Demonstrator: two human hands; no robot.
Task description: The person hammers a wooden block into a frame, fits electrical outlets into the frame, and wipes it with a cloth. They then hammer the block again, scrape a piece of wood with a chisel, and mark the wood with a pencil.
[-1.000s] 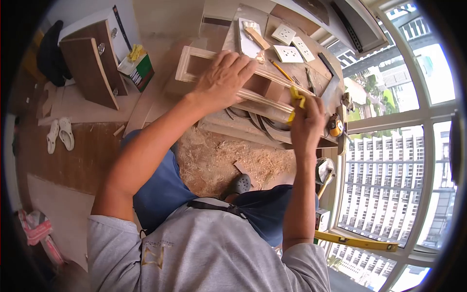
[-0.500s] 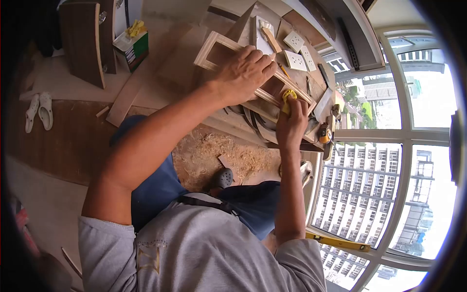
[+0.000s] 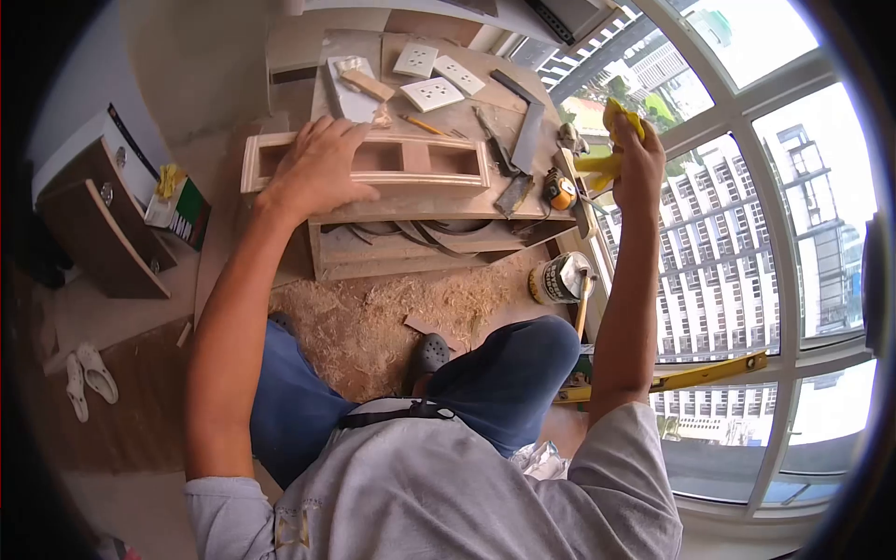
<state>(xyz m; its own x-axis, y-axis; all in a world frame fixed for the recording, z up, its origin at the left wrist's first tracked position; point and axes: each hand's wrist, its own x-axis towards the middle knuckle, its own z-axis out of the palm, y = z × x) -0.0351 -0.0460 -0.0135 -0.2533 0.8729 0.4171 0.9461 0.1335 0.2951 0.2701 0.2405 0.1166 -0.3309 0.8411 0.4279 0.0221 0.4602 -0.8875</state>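
A long, narrow wooden frame (image 3: 418,157) with divided openings lies across the top of a low wooden workbench (image 3: 364,207). Over its left part rests my left hand (image 3: 317,168), fingers spread on the wood and thumb pointing right. Raised in front of the window at the right, my right hand (image 3: 638,159) is closed round a yellow cloth (image 3: 623,121). Part of the cloth hangs down to the left of that hand, well apart from the frame.
White socket plates (image 3: 432,92), a pencil (image 3: 422,124), a metal square (image 3: 528,135) and a tape measure (image 3: 560,190) lie on the bench. A tin (image 3: 558,279) and a yellow level (image 3: 700,375) are at right. Shavings (image 3: 359,317) cover the floor; cabinet doors (image 3: 117,238) stand left.
The view has turned, and the frame now lies level on the bench instead of slanting. My right hand has lifted the cloth off the frame, up and to the right.
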